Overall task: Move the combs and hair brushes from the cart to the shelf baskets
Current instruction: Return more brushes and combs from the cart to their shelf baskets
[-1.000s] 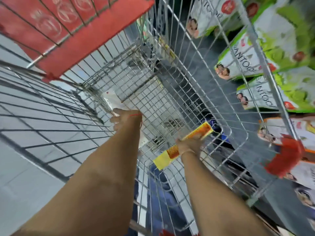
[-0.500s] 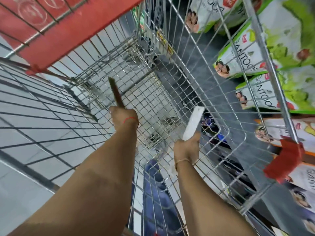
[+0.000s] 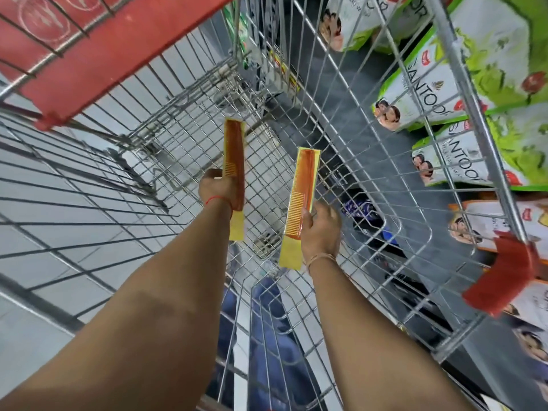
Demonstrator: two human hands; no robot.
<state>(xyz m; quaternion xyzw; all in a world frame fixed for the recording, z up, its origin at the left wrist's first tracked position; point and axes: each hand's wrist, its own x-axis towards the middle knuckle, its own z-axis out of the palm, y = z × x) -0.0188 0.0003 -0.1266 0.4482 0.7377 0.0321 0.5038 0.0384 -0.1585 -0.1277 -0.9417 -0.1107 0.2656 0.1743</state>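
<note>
— What's each hand got?
— Left hand point(image 3: 221, 189) grips a brown comb point(image 3: 234, 161); right hand point(image 3: 321, 229) clasps another comb point(image 3: 301, 200) in yellow packaging.
— Pointing where?
— Both stand lengthwise, tips away from the person, above the wire cart point(image 3: 296, 120).

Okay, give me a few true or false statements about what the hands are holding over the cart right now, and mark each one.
1. Each hand holds one packaged comb. True: the left hand grips one comb, the right hand another comb.
2. The combs are blue. False: they are orange-brown, on yellow backing.
3. Both combs are held above the wire cart. True.
4. The left wrist is bare. False: it wears a thin red thread.
5. The soap packs lie inside the cart. False: they are seen through its wire side.
</note>
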